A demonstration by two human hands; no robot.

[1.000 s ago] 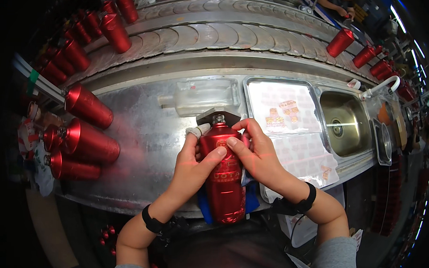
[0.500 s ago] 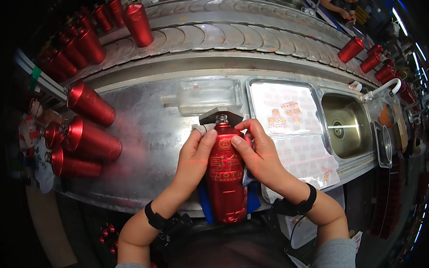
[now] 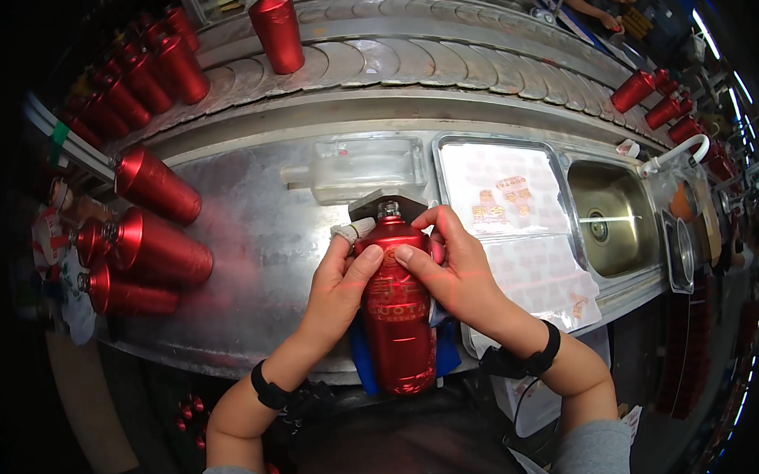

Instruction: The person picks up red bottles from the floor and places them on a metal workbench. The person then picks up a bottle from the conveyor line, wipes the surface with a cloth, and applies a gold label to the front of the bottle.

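A shiny red bottle (image 3: pixel 397 338) with gold lettering lies slanted before me, its bare clear neck pointing away. Its lower end rests over a blue cloth (image 3: pixel 364 353) at the table's front edge. My left hand (image 3: pixel 337 290) grips the left of its shoulder, thumb on the front, with a pale wrap round one finger. On the other side my right hand (image 3: pixel 458 269) holds the shoulder, its thumb pressed to the front and its index finger bent. Behind the neck is a dark angular block (image 3: pixel 387 202). The fingers beneath the bottle are hidden.
A clear glass bottle (image 3: pixel 369 170) lies beyond the block. To the right are a tray (image 3: pixel 437 155) with printed decal sheets (image 3: pixel 529 276) and a sink (image 3: pixel 620 174). Several red bottles (image 3: pixel 166 246) lie at left; others ride the conveyor (image 3: pixel 419 67). Another person's hand (image 3: pixel 610 22) shows far off.
My thumbs have come closer together on the bottle's front, covering more of its emblem. Red bottles on the conveyor have shifted to the right.
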